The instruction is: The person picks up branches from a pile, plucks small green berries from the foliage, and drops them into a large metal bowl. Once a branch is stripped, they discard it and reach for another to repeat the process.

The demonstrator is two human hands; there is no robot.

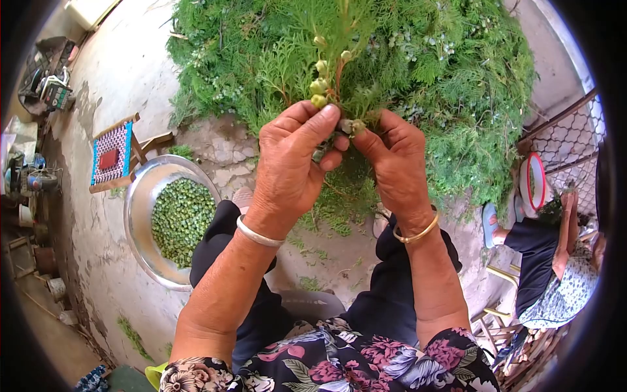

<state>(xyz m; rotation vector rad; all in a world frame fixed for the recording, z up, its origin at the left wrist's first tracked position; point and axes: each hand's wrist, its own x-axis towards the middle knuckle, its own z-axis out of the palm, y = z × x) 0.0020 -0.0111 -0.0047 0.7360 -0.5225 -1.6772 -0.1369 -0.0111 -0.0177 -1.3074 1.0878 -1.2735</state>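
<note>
In front of the pile of cut evergreen branches, I hold up a leafy evergreen sprig (338, 75) with small pale-green cones (319, 86) along its stem. My left hand (290, 157) is closed round the lower part of the sprig, thumb on top and fingertips curled beneath more cones. Close beside it, my right hand (400, 160) pinches a small cone (356, 126) between thumb and forefinger at the sprig's base. A wide metal basin (132, 225) on the ground to the left holds many loose green cones (183, 222).
The branch pile (450, 98) spreads across the ground ahead. A woven-seat stool (112, 157) with a red item on it stands by the basin. At right sits another person (555, 281), near a red-rimmed basket (535, 181) and a wire fence (571, 140). Clutter lines the left wall.
</note>
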